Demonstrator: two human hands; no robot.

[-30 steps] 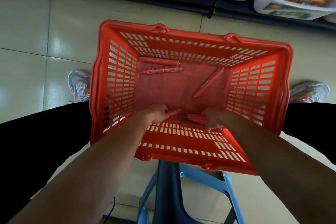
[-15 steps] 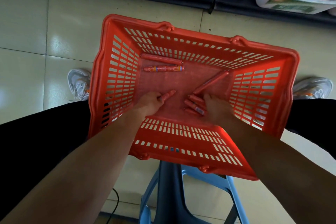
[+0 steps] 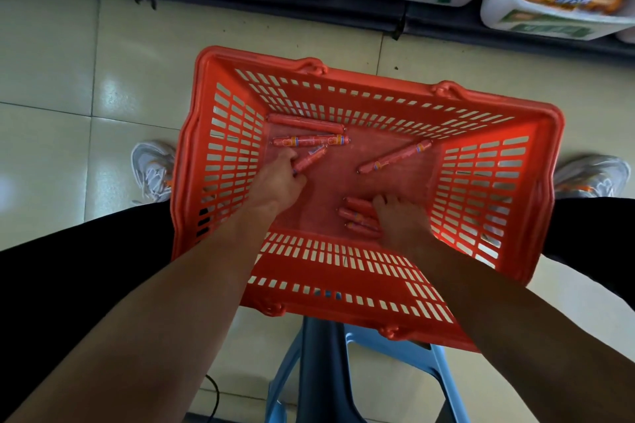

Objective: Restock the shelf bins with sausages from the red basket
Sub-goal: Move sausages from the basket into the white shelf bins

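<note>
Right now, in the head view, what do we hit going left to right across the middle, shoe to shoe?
left shoe → left hand → the sausage it grips → bundle of sausages → right hand gripping that bundle → right shoe

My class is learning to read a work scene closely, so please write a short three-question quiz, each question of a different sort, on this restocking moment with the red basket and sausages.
1. True or false: the right hand is empty.
2. How many loose sausages lie on the floor of the red basket, in neither hand? A one, B three, C six.
3. Which hand is nearer the basket's far wall, and what does it grip?

Key:
1. False: it grips a bundle of sausages.
2. B.
3. The left hand, which grips a single sausage.
</note>
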